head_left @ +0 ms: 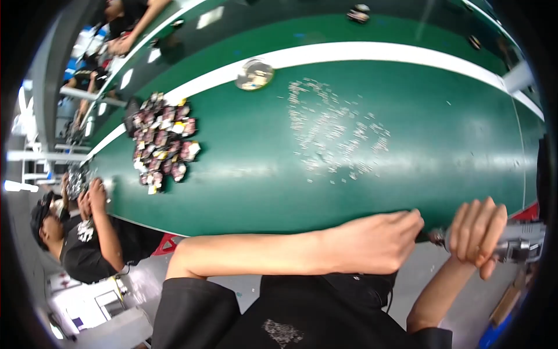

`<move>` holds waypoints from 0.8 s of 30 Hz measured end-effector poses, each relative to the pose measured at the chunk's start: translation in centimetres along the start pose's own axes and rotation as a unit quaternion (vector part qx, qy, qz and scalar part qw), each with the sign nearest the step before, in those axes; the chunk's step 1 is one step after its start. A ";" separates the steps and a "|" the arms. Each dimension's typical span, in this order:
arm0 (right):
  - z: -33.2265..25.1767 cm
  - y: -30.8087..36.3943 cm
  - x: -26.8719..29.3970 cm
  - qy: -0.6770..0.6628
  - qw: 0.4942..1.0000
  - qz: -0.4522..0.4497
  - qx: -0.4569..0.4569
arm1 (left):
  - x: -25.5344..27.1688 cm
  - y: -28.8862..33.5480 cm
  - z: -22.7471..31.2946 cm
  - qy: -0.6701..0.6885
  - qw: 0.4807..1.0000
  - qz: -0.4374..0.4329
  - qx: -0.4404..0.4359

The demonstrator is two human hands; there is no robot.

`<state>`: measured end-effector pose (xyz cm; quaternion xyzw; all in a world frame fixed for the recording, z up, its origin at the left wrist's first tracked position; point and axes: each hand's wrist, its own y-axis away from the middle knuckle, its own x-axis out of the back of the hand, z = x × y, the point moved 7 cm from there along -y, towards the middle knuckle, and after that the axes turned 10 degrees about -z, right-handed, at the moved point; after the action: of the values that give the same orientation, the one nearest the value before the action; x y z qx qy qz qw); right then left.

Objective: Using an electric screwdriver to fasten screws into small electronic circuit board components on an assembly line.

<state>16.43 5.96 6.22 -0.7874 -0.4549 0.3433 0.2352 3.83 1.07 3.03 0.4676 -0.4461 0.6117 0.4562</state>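
My right hand is wrapped around a grey, gun-shaped tool at the table's near right edge. A small dark tip pokes out on the left side of this hand, toward my left hand. My left forearm reaches across my body, and my left hand is closed just short of that tip. Its fingers curl away from view, so what they hold, if anything, is hidden. Farther off on the green table lie many small, pale, sliver-like pieces, scattered loosely.
A heap of small dark and pinkish parts sits at the left. Near the white strip stands a round dish with small pieces inside. At the far left a co-worker in black works at the same table; others sit beyond.
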 end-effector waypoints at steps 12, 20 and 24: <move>2.1 5.0 0.9 -0.089 0.948 0.286 0.104 | 9.9 32.9 -11.3 -0.182 0.754 0.145 0.614; 5.7 5.1 0.4 -0.109 0.926 0.351 0.084 | 8.5 26.0 -12.9 -0.124 0.810 0.133 0.557; 5.7 6.3 0.5 -0.111 0.911 0.386 0.095 | 6.3 17.8 -14.5 -0.066 0.877 0.129 0.458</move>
<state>15.77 3.70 -2.02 -0.8322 -0.1037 0.5343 0.1060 -16.86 12.75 4.74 0.6023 -0.2012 0.7686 0.0772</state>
